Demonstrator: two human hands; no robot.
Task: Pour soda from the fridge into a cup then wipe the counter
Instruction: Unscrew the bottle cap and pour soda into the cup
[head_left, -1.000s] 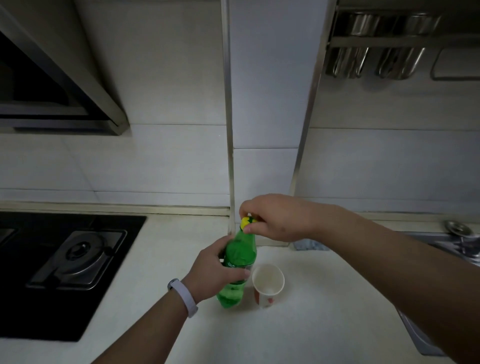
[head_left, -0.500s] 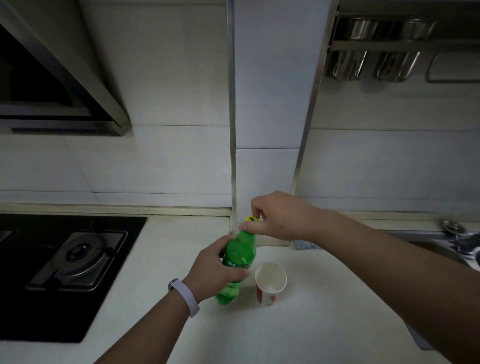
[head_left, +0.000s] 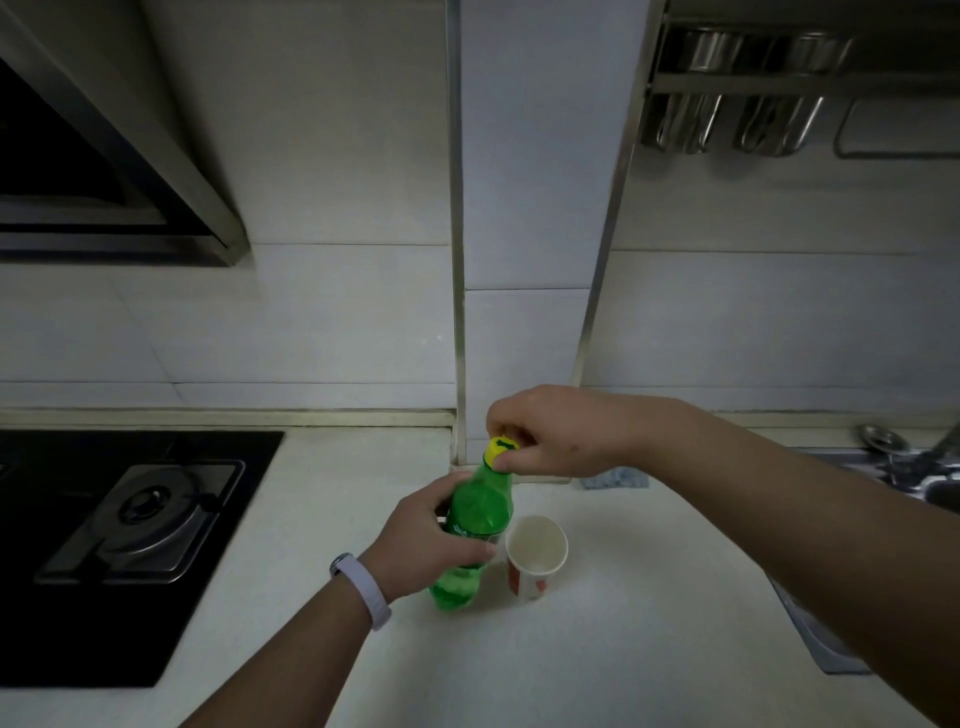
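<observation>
Soda bottle (head_left: 475, 525), green, stands upright on the pale bench (head_left: 597, 665), base down, just left of a paper cup (head_left: 535, 556) and close to touching it. Left hand (head_left: 431, 540) wraps the bottle's midsection, grip closed around the label zone, steadying it; pale band (head_left: 363, 590) on that wrist. Right hand (head_left: 561, 431) sits over the bottle top, fingertips pinched on the yellow cap (head_left: 500, 450); grip closed on the cap. Cap looks seated on the neck; whether its seal is already broken cannot be told. Cup is upright, mouth open, interior appears empty. Judged step: unscrewing the cap, ahead of the pour; no soda in the cup, counter wipe not begun. A blue-grey cloth (head_left: 615, 478) lies at the back of the bench near the wall, behind the right forearm, likely the wiping rag. Gas hob (head_left: 140, 519) well to the left, sink (head_left: 930, 478) at far right. Next move calls for twisting the cap free while the left grip resists the turn, setting the cap aside, then lifting and tilting the neck over the cup rim slowly, since fizz could foam over.
</observation>
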